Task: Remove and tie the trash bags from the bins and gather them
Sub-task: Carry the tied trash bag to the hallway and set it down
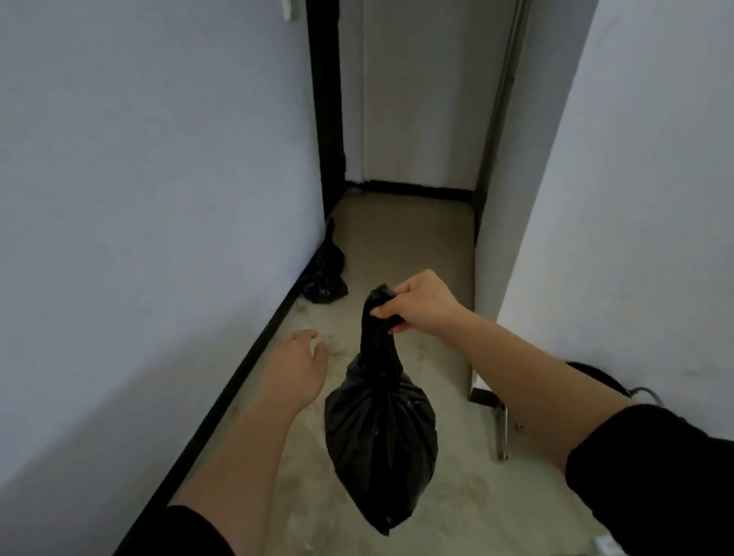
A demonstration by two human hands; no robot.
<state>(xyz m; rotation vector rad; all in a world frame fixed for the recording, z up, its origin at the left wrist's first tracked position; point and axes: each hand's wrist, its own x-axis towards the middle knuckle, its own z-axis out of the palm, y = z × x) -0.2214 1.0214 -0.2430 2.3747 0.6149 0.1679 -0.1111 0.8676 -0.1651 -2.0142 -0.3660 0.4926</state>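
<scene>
Right hand (421, 301) extended forward, fingers clenched round gathered neck of tied black trash bag (382, 428), which hangs full. Left hand (297, 365) lowered, loose, empty. Two tied bags (326, 272) on floor (397, 239) by wall.

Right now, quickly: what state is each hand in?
Left hand: open, relaxed, holding nothing.
Right hand: gripping the twisted neck of the black trash bag.
</scene>
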